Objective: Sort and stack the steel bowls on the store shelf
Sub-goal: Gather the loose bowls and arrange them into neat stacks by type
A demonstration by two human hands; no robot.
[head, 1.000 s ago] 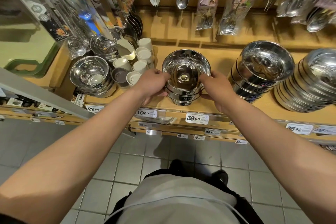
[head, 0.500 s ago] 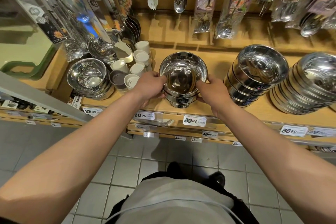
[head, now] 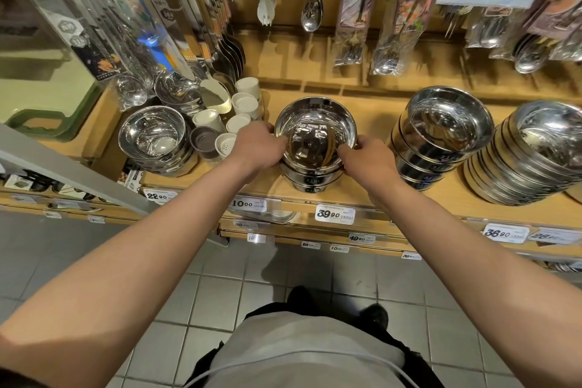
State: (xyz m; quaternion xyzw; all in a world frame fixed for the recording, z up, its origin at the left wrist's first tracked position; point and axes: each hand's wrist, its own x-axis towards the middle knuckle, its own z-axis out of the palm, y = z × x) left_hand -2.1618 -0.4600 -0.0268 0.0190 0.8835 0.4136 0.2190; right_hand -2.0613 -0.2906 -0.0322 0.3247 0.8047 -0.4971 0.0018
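A short stack of shiny steel bowls (head: 315, 123) stands mid-shelf on the wooden store shelf (head: 371, 195). My left hand (head: 256, 148) grips the left rim of the top bowl, and my right hand (head: 367, 159) grips its right rim. To the left sits another stack of steel bowls (head: 154, 138). On the right are a tilted taller stack (head: 441, 132) and, farther right, a leaning stack of wider bowls (head: 529, 154).
White and grey cups (head: 226, 123) stand between the left and middle stacks. Packaged spoons and cutlery (head: 387, 41) hang on the back wall under price cards. Price tags (head: 335, 214) line the shelf's front edge. Grey tiled floor lies below.
Both hands stayed on the rim of the middle stack's top bowl. The view drifted slightly, so shelf and bowls sit a little higher and left in frame.
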